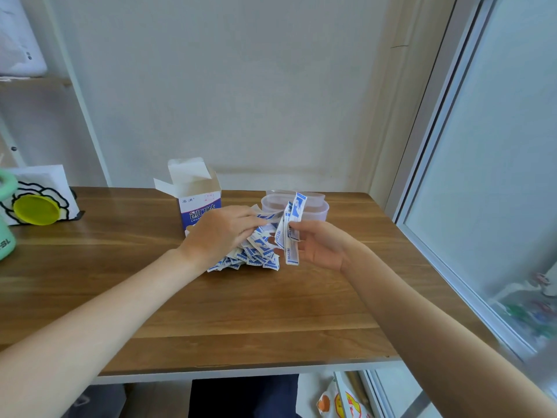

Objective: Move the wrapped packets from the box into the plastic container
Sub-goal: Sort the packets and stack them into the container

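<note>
Both arms come in from the bottom corners and meet over the middle of the table (211, 312), forearms bare and pretty much straight. The left hand (221, 229) is palm down, fingers reaching right into the packets (256, 251), which sit in 1 messy blue-and-white pile on the wood just in front of the box (196, 200). Way too many to count, they overlap all over the place. The fingers look a bit curled at the top of the pile and seem to be pinching a packet or 2 there, though the tips are partly buried so I can't swear to it.

The right hand (319, 244) is turned palm toward the left, thumb and fingers clamped on a small bunch (291, 230) of packets held upright, fanned out a little, maybe 3 or 4 but they stack so I can't tell exactly. The top of that bunch pokes up in front of the container (313, 211).

There's 1 container, clear plastic, open, standing right behind the hands and just right of the box. Can't tell whether anything is inside. There's 1 box, white and blue, upright with its top flaps open.

Further out on the left edge: a yellow lid (36, 209) against a white holder with a black squiggle, plus a green bottle (6, 224) cut off by the frame.
</note>
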{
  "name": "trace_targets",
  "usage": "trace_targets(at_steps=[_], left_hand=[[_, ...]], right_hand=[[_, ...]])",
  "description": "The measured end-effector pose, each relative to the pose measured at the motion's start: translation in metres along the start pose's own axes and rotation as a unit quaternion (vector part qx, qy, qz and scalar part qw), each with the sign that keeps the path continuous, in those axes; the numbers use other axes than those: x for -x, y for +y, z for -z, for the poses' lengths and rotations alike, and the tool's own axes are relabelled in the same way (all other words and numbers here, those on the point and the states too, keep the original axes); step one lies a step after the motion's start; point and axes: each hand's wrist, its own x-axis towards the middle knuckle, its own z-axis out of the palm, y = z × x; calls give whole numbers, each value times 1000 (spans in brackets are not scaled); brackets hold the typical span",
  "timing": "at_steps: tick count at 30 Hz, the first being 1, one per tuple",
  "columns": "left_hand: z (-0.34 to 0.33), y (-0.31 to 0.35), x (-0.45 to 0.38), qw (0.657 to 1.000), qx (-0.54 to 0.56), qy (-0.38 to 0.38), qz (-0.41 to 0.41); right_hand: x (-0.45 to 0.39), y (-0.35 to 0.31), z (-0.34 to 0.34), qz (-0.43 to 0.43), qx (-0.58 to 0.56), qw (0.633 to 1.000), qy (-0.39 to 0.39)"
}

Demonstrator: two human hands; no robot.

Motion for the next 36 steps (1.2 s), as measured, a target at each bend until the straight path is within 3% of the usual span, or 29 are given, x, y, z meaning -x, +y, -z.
trace_targets(at_steps=[5, 7, 9, 12, 15, 19, 21, 24, 25, 28, 29, 32, 36], left_hand=[[-14, 3, 6, 997, -13, -47, -56], [-18, 10, 4, 997, 52, -47, 19], [-16, 12, -2, 978, 140, -36, 148], [-12, 8, -8, 918, 231, -49, 318], [-11, 6, -13, 846, 342, -99, 396], [-18, 15, -19, 833, 362, -138, 395], [-23, 22, -25, 831, 375, -123, 392], [-32, 31, -31, 840, 367, -143, 374], [-36, 33, -31, 839, 361, -162, 374], [-46, 38, -32, 846, 317, -218, 368], [-51, 42, -31, 857, 289, -233, 358], [-60, 52, -31, 897, 195, -244, 312], [-69, 58, -30, 908, 155, -254, 293]], right_hand=[[-15, 2, -14, 11, -71, 993, 98], [-21, 0, -16, 33, -33, 986, 159], [-21, -6, -12, 74, 23, 977, 198], [-12, -14, -1, 121, 70, 973, 186], [-2, -23, 3, 169, 202, 954, 140], [6, -31, -4, 129, 514, 846, 56], [5, -28, -5, 83, 587, 805, 27], [3, -19, 3, 106, 663, 736, 82], [3, -16, 8, 129, 696, 696, 119], [5, -3, 25, 180, 812, 528, 174], [6, 2, 31, 186, 830, 501, 162], [4, 17, 38, 191, 840, 493, 125], [1, 25, 43, 142, 795, 583, 90]])
